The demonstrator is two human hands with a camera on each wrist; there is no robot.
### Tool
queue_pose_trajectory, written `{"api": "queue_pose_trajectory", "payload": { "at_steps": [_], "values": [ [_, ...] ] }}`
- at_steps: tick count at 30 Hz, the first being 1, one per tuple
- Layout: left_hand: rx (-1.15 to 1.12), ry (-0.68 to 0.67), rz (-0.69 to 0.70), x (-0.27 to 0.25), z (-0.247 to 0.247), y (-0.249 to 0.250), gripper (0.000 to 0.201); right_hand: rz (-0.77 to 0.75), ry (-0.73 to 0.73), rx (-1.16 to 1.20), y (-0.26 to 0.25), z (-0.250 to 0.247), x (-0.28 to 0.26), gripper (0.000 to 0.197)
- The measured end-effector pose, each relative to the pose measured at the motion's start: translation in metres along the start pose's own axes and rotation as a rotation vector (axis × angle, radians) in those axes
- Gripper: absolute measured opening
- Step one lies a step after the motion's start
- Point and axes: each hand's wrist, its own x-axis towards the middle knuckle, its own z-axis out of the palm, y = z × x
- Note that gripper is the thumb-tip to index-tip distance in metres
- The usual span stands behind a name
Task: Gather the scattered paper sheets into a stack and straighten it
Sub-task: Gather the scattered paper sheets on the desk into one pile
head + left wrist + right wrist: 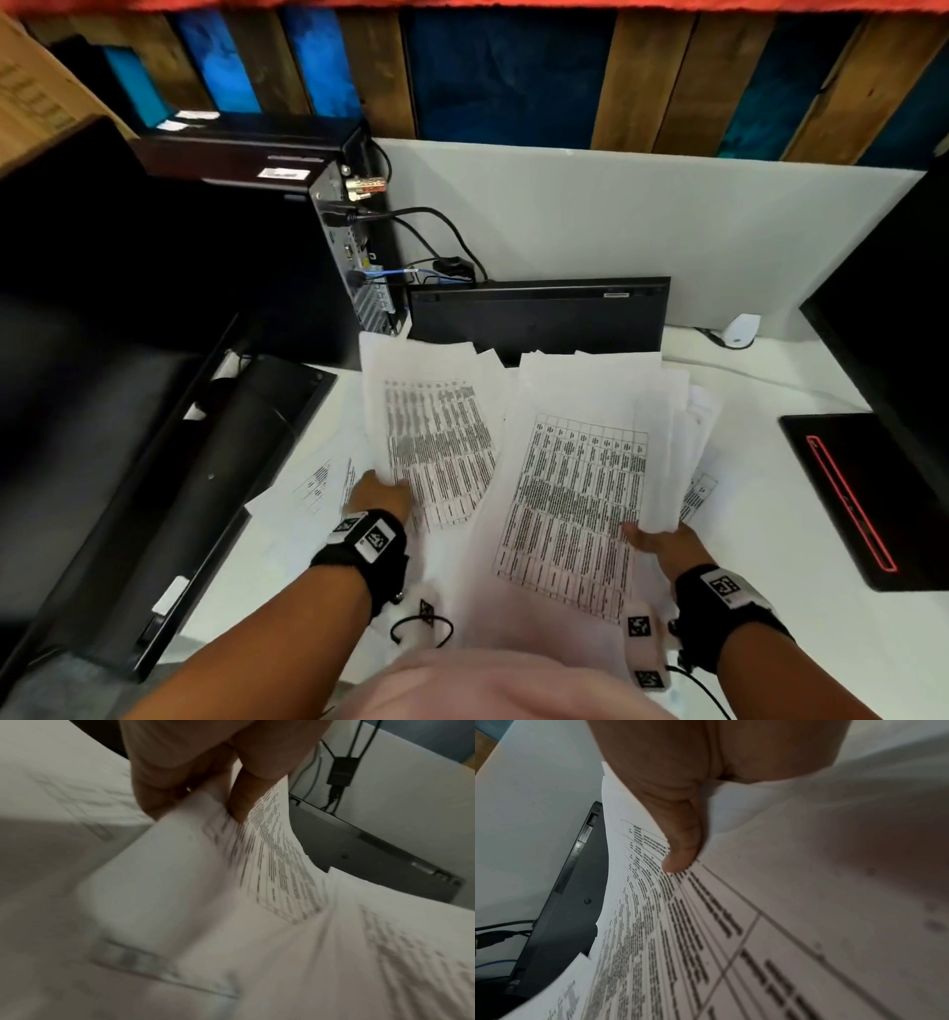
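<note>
White sheets printed with tables lie spread over the white desk (801, 632). My left hand (385, 494) pinches the near edge of one printed sheet (436, 431) and lifts it off the desk; the left wrist view shows that hand (205, 805) gripping the curled sheet (272, 858). My right hand (653, 537) grips a raised bundle of several sheets (662, 447) by its near edge. In the right wrist view its thumb (680, 850) presses on a printed page (706, 933). A large table-printed sheet (570, 509) lies between the hands. More loose sheets (316, 483) lie flat at the left.
A black keyboard (539, 313) leans against the white divider (667, 216) just behind the papers. A computer tower (354, 246) with cables stands back left, a dark monitor (102, 360) to the left, and a black pad with a red line (862, 493) on the right.
</note>
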Motion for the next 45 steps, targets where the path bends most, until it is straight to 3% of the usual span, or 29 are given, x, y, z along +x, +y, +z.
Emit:
{"api": "queue_pose_trajectory", "payload": {
  "at_steps": [2,4,8,10,13,17,22,25,28,31,36,42,45],
  "values": [
    [0.215,-0.013,-0.064,0.001,-0.009,-0.010,0.055,0.005,0.011,0.007,-0.001,0.000,0.000,0.034],
    [0.217,0.003,-0.082,-0.005,-0.005,-0.012,0.069,0.013,0.011,0.004,-0.002,0.001,0.000,0.034],
    [-0.244,0.099,-0.155,-0.016,0.011,-0.001,0.095,0.019,-0.002,-0.002,-0.003,0.000,-0.002,0.035],
    [-0.396,0.060,-0.135,-0.017,0.013,0.002,0.077,0.018,-0.001,0.004,-0.002,-0.001,-0.002,0.035],
    [-0.250,-0.018,0.032,-0.024,0.012,0.004,0.038,0.013,0.007,0.007,-0.002,-0.001,-0.002,0.037],
    [-0.085,-0.014,0.157,-0.015,-0.012,0.010,0.023,0.011,0.009,0.001,-0.004,0.000,-0.003,0.036],
    [0.297,0.057,0.070,0.028,-0.047,-0.004,0.041,0.018,0.005,0.002,-0.004,0.001,-0.003,0.038],
    [0.501,0.006,0.090,0.033,-0.052,-0.006,0.056,0.013,0.009,0.003,-0.003,0.001,-0.002,0.039],
    [0.271,-0.032,0.113,0.040,-0.043,-0.010,0.068,0.004,0.015,0.015,-0.005,0.001,-0.004,0.038],
    [0.121,-0.025,0.066,0.043,-0.037,-0.008,0.105,-0.001,0.009,0.027,-0.008,0.001,-0.008,0.029],
    [0.479,0.073,0.012,0.047,-0.043,-0.007,0.108,-0.010,0.005,0.003,-0.012,0.001,-0.013,0.031],
    [0.626,0.110,0.070,0.070,-0.055,-0.011,0.124,0.005,0.018,-0.018,-0.013,0.003,-0.015,0.045],
    [0.599,0.062,0.127,0.077,-0.057,-0.009,0.124,0.001,0.026,-0.021,-0.014,0.002,-0.014,0.045]
  ]
}}
